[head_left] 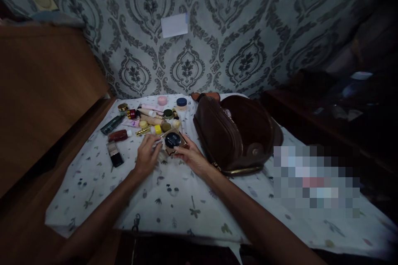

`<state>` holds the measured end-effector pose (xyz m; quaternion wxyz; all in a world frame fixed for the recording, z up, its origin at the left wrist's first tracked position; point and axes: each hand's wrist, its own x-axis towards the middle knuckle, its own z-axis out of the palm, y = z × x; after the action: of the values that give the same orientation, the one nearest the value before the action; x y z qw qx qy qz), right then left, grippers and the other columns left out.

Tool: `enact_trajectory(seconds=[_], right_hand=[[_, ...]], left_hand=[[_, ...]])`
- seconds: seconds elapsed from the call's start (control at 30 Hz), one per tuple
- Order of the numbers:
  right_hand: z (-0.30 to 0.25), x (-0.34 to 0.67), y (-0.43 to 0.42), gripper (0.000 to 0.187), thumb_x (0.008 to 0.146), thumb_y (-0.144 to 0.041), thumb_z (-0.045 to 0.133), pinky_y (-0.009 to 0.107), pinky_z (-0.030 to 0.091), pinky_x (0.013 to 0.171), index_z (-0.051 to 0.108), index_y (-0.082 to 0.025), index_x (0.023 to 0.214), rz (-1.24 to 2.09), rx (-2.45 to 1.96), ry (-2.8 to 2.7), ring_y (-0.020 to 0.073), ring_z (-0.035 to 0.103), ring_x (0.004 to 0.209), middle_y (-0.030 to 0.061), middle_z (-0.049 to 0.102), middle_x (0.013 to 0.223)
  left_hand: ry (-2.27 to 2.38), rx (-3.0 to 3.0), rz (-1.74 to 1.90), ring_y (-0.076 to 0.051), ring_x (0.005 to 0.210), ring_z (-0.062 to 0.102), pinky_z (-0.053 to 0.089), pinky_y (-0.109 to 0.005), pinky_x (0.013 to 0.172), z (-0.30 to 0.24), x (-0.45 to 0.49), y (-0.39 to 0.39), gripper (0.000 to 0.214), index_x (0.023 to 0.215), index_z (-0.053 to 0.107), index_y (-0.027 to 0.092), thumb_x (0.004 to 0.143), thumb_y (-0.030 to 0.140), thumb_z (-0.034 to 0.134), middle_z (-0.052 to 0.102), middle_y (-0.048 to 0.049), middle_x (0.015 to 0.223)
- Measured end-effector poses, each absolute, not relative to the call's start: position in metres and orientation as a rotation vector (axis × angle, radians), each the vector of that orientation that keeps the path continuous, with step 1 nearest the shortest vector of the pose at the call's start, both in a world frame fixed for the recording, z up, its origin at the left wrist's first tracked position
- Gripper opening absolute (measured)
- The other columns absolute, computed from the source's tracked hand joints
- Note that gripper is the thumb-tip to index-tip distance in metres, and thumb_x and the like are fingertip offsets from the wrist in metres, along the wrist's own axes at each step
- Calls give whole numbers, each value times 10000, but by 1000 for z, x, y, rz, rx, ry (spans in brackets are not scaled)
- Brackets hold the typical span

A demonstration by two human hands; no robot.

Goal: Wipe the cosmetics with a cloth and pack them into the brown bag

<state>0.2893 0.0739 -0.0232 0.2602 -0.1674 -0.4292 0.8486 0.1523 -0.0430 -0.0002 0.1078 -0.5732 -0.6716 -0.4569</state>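
Both my hands meet over a small round compact with a dark lid and gold rim on a white patterned cloth. My left hand has its fingers curled against the compact's left side. My right hand grips its right edge from below. A brown leather bag lies open just right of my right hand. Several cosmetics are spread behind the compact, among them a pink jar, a blue-lidded jar and a dark red bottle.
A black rectangular case and a dark green tube lie on the cloth to the left. A wooden cabinet stands at the left. Patterned wallpaper with a white note is behind. Dark furniture sits at the right.
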Motion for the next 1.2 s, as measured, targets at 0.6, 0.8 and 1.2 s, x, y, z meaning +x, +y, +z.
enact_trajectory(seconds=[0.6,0.8,1.2], right_hand=[[-16,296,68,524,697,-412,795,273,484,819,653,-216,1163,2192,-97,-1699,192,628,966,16,683,1051],[-21,293,67,559,664,-356,827,263,525,714,599,-299,1171,2388,-255,-1278,158,648,845,-8,678,1047],[-19,288,66,771,510,-230,897,264,487,829,511,-260,1178,2182,-316,-1458,158,630,928,-15,656,1033]], left_hand=[[-2151,-1712,-1617,-212,892,634,505,-337,839,16,132,-36,187,927,649,187,877,335,548,685,-42,910],[-2128,-2082,-1781,-265,1246,542,401,-409,1086,15,132,-45,447,1272,602,212,895,449,564,604,-94,1324],[-2144,-1827,-1711,-252,1061,631,484,-386,949,-4,139,-39,341,1118,671,202,816,359,692,694,-76,1105]])
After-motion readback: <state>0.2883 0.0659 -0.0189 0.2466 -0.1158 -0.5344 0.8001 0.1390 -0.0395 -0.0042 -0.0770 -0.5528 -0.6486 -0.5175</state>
